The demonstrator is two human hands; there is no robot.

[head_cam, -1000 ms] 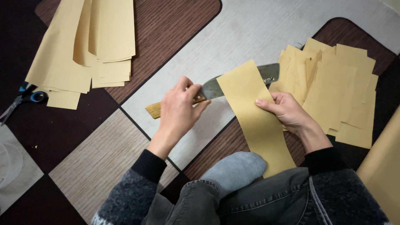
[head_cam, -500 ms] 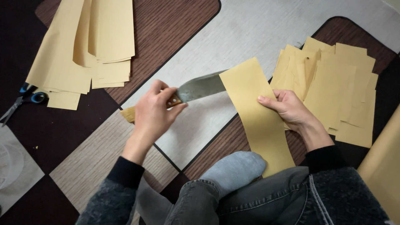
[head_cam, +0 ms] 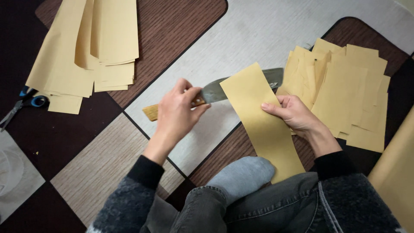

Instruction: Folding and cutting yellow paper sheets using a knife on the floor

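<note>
Head view, change: against the frame half a second back, the left hand (head_cam: 177, 113) has carried the knife (head_cam: 224, 89) rightward, so the blade now runs behind the paper strip (head_cam: 258, 118) and its tip shows past the strip's far edge; one second back it lay about as it does now. The right hand (head_cam: 292, 113) and the strip have hardly shifted.
Left hand: fingers curled and pressed together around the wooden handle (head_cam: 151, 112), thumb toward the blade's base; only the handle's end sticks out on the left.
Right hand: pinching the strip's right edge, thumb on top, other fingers hidden beneath the paper.
Paper strip: one long tan strip, held above the floor mat (head_cam: 258, 30), its lower end reaching the lap beside a grey-socked foot (head_cam: 241, 177).
Knife: one, broad grey blade, partly covered by the strip.
Counts: two hands, one knife, one held strip, two loose stacks of tan paper, one pair of scissors.
Left stack (head_cam: 86, 51): long sheets, fanned, top left; exact sheet count cannot be told.
Right stack (head_cam: 345, 90): shorter cut pieces, overlapping, just behind the right hand.
Scissors (head_cam: 26, 103): blue handles, at the left edge, touching the left stack's corner.
Right edge: a large tan sheet (head_cam: 396, 172), partly out of view.
In the way: the strip hides the blade's middle; the sleeves and jeans cover the lower floor.
</note>
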